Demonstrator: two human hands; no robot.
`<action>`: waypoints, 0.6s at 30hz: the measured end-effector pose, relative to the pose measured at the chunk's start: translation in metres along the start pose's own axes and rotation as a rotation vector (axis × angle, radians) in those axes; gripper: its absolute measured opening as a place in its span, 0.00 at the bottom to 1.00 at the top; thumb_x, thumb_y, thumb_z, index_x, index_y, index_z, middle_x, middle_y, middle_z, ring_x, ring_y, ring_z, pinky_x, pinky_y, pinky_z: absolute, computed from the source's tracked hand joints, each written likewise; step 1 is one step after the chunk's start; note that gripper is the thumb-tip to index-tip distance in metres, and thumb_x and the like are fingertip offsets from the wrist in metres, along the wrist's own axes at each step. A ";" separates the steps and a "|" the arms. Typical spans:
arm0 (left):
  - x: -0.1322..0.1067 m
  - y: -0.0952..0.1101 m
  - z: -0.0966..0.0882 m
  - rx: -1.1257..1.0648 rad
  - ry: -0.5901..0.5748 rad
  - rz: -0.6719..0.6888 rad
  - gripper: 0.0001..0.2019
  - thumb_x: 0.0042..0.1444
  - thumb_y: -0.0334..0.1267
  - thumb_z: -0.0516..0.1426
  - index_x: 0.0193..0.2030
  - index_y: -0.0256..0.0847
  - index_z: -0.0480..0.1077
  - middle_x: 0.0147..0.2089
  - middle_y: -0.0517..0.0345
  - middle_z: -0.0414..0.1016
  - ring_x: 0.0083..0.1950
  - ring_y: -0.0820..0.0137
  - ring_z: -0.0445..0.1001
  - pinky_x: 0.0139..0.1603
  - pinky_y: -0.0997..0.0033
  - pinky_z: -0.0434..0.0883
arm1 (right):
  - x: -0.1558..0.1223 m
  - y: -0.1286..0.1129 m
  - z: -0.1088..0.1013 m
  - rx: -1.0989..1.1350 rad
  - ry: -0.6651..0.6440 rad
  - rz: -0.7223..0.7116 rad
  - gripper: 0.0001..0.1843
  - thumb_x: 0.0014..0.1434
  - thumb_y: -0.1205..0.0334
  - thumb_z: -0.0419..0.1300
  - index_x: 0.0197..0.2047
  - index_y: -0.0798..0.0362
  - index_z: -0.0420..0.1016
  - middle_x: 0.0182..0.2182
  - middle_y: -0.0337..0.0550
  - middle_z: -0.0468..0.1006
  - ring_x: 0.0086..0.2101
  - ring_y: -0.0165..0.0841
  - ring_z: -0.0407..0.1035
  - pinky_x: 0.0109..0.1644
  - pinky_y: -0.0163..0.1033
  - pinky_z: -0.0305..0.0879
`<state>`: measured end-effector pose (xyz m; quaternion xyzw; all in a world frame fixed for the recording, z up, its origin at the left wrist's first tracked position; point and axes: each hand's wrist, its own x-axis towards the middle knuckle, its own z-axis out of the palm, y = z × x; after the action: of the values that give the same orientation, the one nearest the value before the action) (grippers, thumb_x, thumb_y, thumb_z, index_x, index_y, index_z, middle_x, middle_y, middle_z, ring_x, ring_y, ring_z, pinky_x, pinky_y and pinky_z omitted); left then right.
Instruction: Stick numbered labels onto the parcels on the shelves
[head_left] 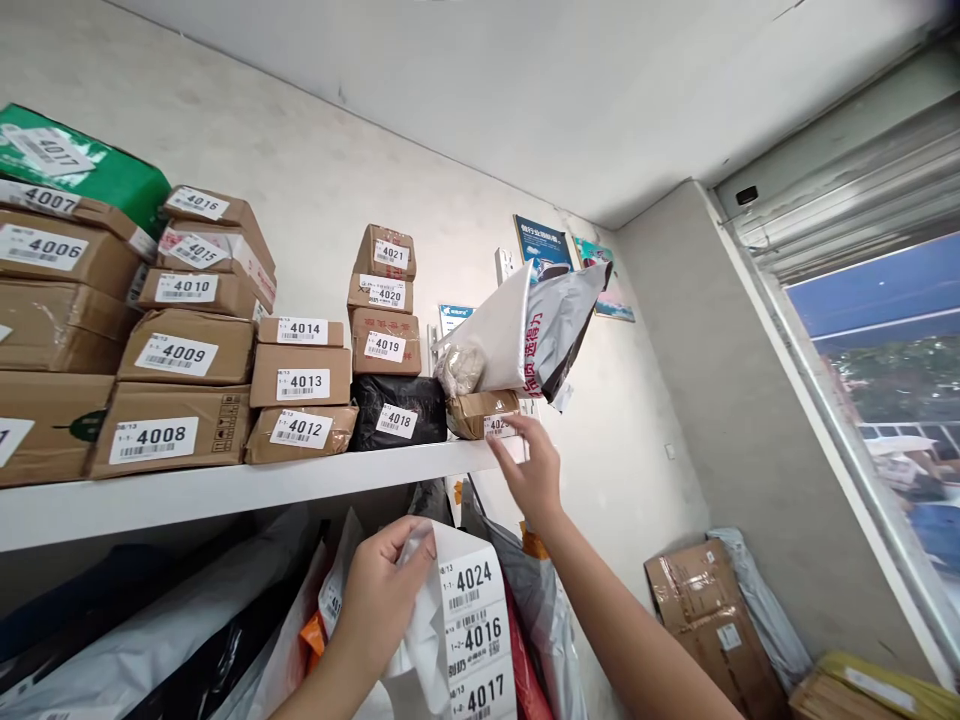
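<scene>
Label strip [480, 635] hangs below the shelf [187, 505], pinched in our L hand [386, 585]. Our R hand [534, 470], fingers spread, is nr end brown box [466, 415] on shelf, contact unclear

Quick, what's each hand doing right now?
Left hand: closed, holding the label sheet.
Right hand: open, at the rightmost shelved brown box; can't tell whether it's touching.

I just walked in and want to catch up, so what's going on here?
A person's left hand grips a strip of printed labels, the top one reading 4024. The right hand, thumb and fingers apart, is up at the labelled front of a small box on a white shelf; whether it touches is hard to tell. Other numbered boxes stand stacked along the shelf.
</scene>
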<state>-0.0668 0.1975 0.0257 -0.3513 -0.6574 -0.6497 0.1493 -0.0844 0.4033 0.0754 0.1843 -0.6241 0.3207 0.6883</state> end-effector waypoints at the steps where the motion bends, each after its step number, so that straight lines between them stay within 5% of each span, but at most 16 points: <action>1: 0.001 -0.001 -0.002 -0.036 0.016 -0.003 0.15 0.47 0.48 0.59 0.30 0.36 0.75 0.23 0.62 0.70 0.28 0.71 0.66 0.28 0.77 0.63 | -0.009 -0.013 -0.002 0.133 -0.122 0.043 0.15 0.56 0.52 0.58 0.45 0.50 0.71 0.40 0.48 0.76 0.42 0.38 0.70 0.45 0.46 0.68; 3: 0.003 -0.002 -0.005 -0.080 0.046 -0.005 0.17 0.47 0.51 0.60 0.31 0.36 0.74 0.23 0.63 0.70 0.27 0.72 0.65 0.26 0.77 0.62 | -0.026 -0.038 -0.006 0.380 -0.451 0.162 0.21 0.51 0.51 0.63 0.47 0.49 0.72 0.39 0.46 0.77 0.37 0.35 0.72 0.36 0.40 0.70; 5: 0.004 -0.003 -0.008 -0.073 0.085 -0.002 0.20 0.49 0.54 0.58 0.34 0.36 0.75 0.24 0.61 0.72 0.27 0.71 0.66 0.26 0.76 0.62 | -0.040 -0.056 -0.007 0.530 -0.612 0.323 0.24 0.45 0.52 0.68 0.45 0.50 0.73 0.36 0.44 0.78 0.33 0.33 0.73 0.31 0.37 0.68; 9: 0.000 0.003 -0.019 0.171 0.033 0.042 0.24 0.57 0.56 0.48 0.38 0.39 0.76 0.32 0.55 0.76 0.33 0.66 0.70 0.33 0.72 0.67 | -0.049 -0.062 -0.007 0.629 -0.514 0.570 0.19 0.42 0.51 0.70 0.36 0.53 0.76 0.25 0.39 0.76 0.27 0.30 0.70 0.31 0.37 0.68; 13: -0.005 0.013 -0.030 0.548 -0.046 0.177 0.22 0.57 0.53 0.50 0.54 0.49 0.71 0.54 0.56 0.73 0.46 0.63 0.72 0.40 0.70 0.68 | -0.046 -0.059 -0.005 0.487 -0.454 0.545 0.16 0.45 0.50 0.68 0.30 0.53 0.75 0.23 0.38 0.74 0.25 0.29 0.66 0.29 0.35 0.64; 16: -0.005 0.016 -0.025 0.376 -0.058 0.053 0.33 0.50 0.51 0.58 0.63 0.51 0.59 0.59 0.54 0.70 0.37 0.67 0.73 0.30 0.72 0.69 | -0.048 -0.064 -0.004 0.399 -0.459 0.477 0.15 0.50 0.49 0.64 0.27 0.53 0.74 0.24 0.38 0.72 0.25 0.28 0.63 0.27 0.34 0.60; 18: -0.003 0.017 -0.017 0.221 -0.084 -0.002 0.29 0.48 0.49 0.60 0.58 0.44 0.66 0.51 0.51 0.76 0.34 0.68 0.73 0.31 0.72 0.69 | -0.049 -0.069 -0.003 0.389 -0.436 0.415 0.14 0.52 0.50 0.62 0.27 0.53 0.73 0.25 0.39 0.72 0.26 0.28 0.64 0.27 0.34 0.60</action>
<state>-0.0576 0.1784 0.0383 -0.3588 -0.7310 -0.5584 0.1586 -0.0367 0.3447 0.0374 0.2453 -0.7077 0.5194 0.4114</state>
